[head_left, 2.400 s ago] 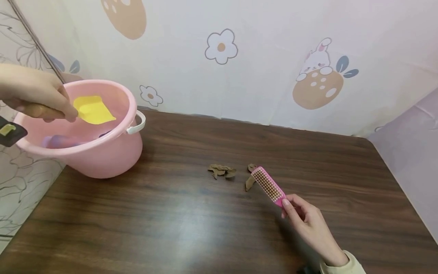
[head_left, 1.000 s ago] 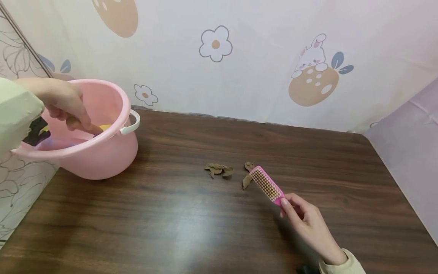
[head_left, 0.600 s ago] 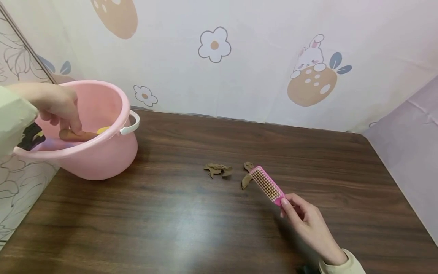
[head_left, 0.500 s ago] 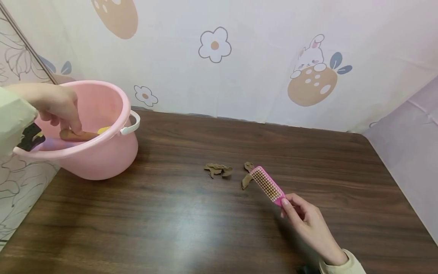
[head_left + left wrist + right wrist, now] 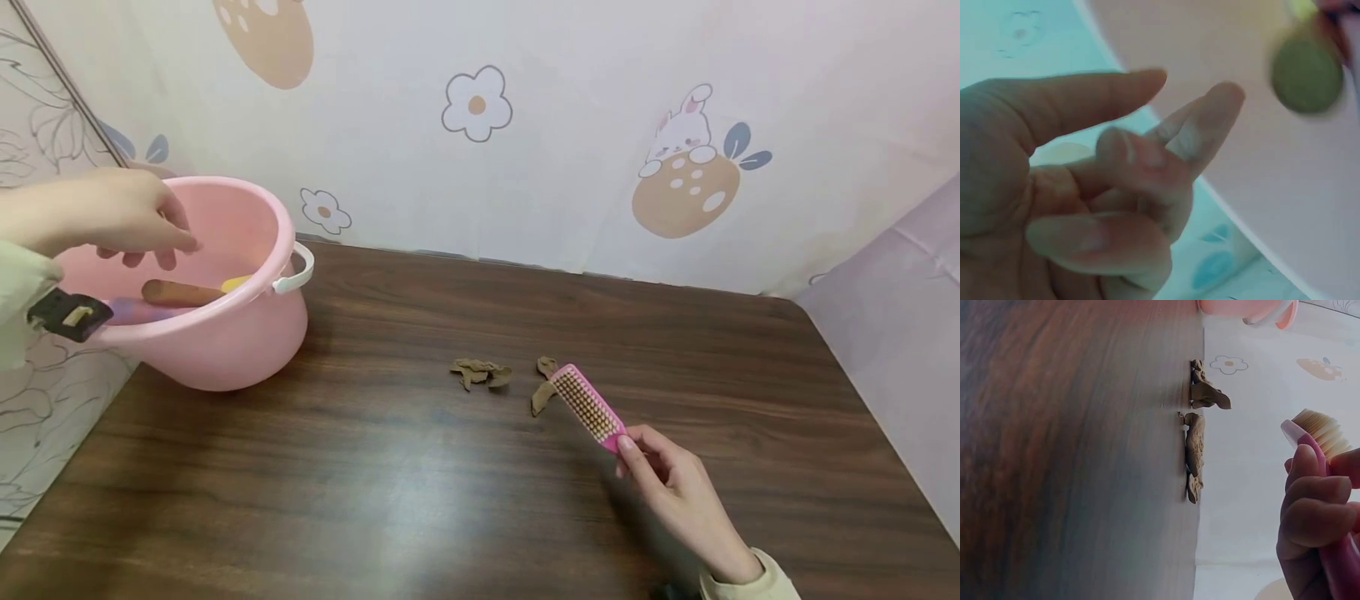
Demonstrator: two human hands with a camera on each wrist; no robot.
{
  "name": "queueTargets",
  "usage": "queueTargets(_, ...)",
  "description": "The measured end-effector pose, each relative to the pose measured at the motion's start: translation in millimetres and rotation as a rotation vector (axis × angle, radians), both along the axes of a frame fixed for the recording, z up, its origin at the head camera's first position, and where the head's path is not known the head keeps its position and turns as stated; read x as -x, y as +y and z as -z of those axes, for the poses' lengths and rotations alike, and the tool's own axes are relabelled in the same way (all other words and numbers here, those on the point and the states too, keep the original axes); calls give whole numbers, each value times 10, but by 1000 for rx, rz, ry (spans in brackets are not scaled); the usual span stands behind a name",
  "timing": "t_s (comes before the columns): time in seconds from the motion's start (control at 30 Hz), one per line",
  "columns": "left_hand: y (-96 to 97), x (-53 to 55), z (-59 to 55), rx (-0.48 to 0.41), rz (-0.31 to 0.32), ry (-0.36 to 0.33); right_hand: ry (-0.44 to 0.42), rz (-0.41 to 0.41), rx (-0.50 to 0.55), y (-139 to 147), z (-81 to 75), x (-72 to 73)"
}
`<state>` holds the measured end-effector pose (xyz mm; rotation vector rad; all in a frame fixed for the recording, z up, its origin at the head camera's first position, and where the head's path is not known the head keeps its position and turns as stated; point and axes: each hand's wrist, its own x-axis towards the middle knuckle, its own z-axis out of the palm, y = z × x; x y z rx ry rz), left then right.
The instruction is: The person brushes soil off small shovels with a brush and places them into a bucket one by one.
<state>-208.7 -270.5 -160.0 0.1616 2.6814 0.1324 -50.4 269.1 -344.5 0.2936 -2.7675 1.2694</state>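
Note:
My left hand (image 5: 120,212) is over the pink bucket (image 5: 247,342), its fingers loosely bent around nothing. Below it, inside the bucket, lies a small shovel with a wooden handle (image 5: 180,293) and a yellow blade (image 5: 236,283), mostly hidden by the rim. The left wrist view shows the blurred handle end (image 5: 1307,74), apart from the fingertips. In my right hand (image 5: 678,487), thumb and fingers grip a pink brush (image 5: 588,404), bristles facing up. The right wrist view has the brush (image 5: 1322,434) raised above the table, beside dry brown scraps (image 5: 1195,447).
More crumpled brown scraps (image 5: 480,372) lie on the dark wooden table (image 5: 337,483), left of the brush. A purplish thing (image 5: 138,311) sits in the bucket with the shovel. The bucket's white handle (image 5: 296,279) hangs at its right side. A patterned wall (image 5: 555,167) stands behind.
My left hand lowered the shovel into the bucket, let go of its handle and rose off it. The right hand and brush have stayed in place.

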Motion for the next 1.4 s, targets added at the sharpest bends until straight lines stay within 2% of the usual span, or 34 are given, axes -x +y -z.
queueTargets(0.1,111,-144,-31,-26,-13,136,5,2,-5,-3,-10,-1)
queueTargets(0.2,287,-348,-33,-76,-41,302,12,5,-8,-6,-19,-2)
queueTargets(0.27,427,-500,-3,-134,-63,411,14,6,-8,-9,-23,-9)
queueTargets(0.37,652,-719,91,-270,-90,518,15,10,-6,-14,-27,-25)
queueTargets(0.5,897,-927,268,-352,-39,626,8,23,-6,-24,-27,-39)
queueTargets(0.63,1067,-1064,466,-348,41,715,-17,44,7,-38,-33,-42)
queueTargets(0.8,1237,-1188,720,-421,65,711,-32,49,27,-56,-46,-39)
queueTargets(0.9,1308,-1256,868,-464,47,669,-25,35,34,-62,-40,-43)
queueTargets(1.07,1392,-1350,1045,-509,18,596,-25,20,46,-64,-76,-68)
queueTargets(1.27,1459,-1423,1272,-547,-19,535,-30,28,51,-105,-82,-95)
queueTargets(1.4,1538,-1424,1390,-556,-10,510,-9,46,37,-136,-72,-88)
